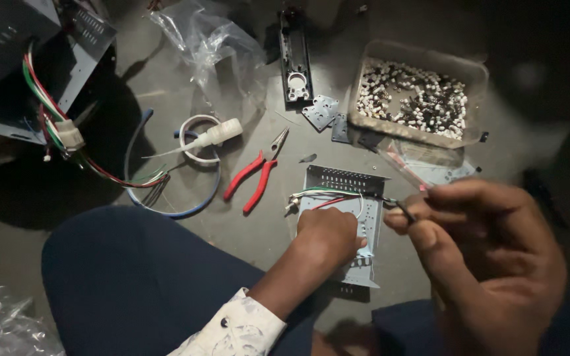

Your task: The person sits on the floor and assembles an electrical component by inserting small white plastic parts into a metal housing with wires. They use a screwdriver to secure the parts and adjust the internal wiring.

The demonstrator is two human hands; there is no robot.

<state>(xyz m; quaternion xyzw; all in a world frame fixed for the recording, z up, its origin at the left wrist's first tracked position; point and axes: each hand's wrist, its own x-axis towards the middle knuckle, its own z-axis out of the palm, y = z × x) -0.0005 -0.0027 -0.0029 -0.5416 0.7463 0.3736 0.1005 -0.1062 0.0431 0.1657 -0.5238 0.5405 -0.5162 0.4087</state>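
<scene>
The grey perforated metal chassis (344,198) lies flat on the floor (166,86) between my knees, its long axis running away from me and its vented edge at the far end; my left hand (328,237) presses down on its middle, grip folded closed against the plate, just beside the bundle of green, red and white wires (321,195) crossing its upper part. My right hand (489,257) hovers to the right of the chassis and higher, grip pinched narrow on a thin dark tool (400,207) whose tip points left toward the wires. The left hand is nearer; red-handled pliers (253,177) lie untouched to its left.
</scene>
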